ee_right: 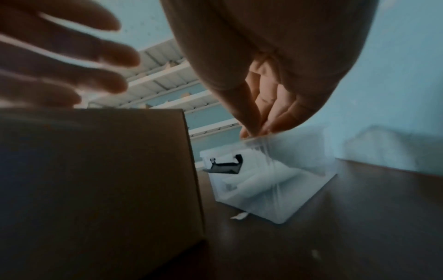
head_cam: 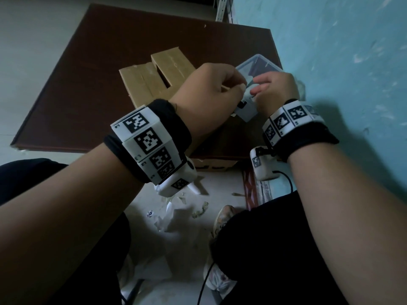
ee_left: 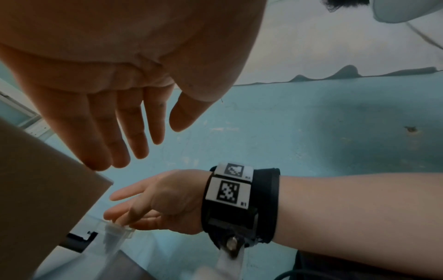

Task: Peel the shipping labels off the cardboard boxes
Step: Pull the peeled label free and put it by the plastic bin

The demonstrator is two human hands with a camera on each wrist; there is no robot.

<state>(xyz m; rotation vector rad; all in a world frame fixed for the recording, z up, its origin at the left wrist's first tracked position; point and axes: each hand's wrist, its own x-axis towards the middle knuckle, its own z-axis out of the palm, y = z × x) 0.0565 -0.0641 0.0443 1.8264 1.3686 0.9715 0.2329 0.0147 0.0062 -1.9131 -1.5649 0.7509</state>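
Note:
An open-flapped cardboard box (head_cam: pixel 143 84) (ee_right: pixel 95 170) stands on the brown table (head_cam: pixel 88 84). Just right of it sits a clear plastic container (head_cam: pixel 259 62) (ee_right: pixel 275 189) with a black latch and rolled white label pieces inside. My right hand (head_cam: pixel 264 89) (ee_right: pixel 254 130) hovers at the container's near rim, thumb and fingertips pinched together. A small white label scrap (head_cam: pixel 247 93) shows at them in the head view. My left hand (head_cam: pixel 209 91) (ee_left: pixel 153 140) hangs beside it over the box's right edge, fingers straight and holding nothing. No label shows on the box faces in view.
A teal wall (head_cam: pixel 341 84) runs close along the right. Torn white scraps (head_cam: pixel 176 216) litter the floor between my legs, beside a shoe (head_cam: pixel 222 219) and a black cable (head_cam: pixel 286 179). White shelving (ee_right: pixel 167 75) stands behind the box.

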